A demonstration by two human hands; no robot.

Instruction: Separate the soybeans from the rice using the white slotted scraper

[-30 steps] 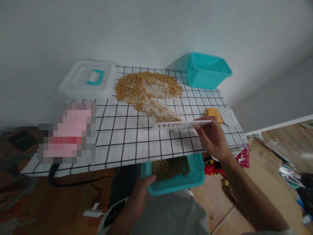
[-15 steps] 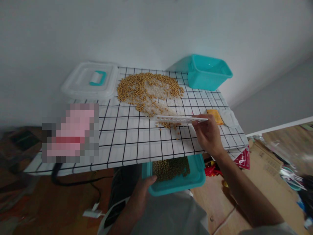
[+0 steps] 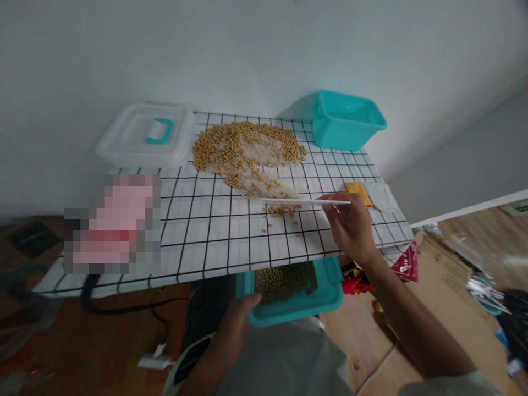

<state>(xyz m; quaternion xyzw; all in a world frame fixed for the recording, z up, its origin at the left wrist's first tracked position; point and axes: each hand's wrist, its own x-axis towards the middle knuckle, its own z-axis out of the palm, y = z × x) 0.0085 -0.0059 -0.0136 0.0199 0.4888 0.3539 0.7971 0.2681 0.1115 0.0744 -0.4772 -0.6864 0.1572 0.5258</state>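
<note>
The right hand (image 3: 350, 225) pinches one end of a thin white strip (image 3: 289, 201), seen edge-on just above or on the tabletop (image 3: 214, 236), between a pale-grain and bean mix and a few loose beans (image 3: 282, 210) on its near side, while the left hand (image 3: 243, 308) grips the left side of a teal tub (image 3: 297, 313) below the near edge. Judging by how things lie, the gathering is partway done: the tub already holds a layer of beans, but the large heap (image 3: 223, 146) behind the strip, mixed with pale grains (image 3: 264, 151), is left.
</note>
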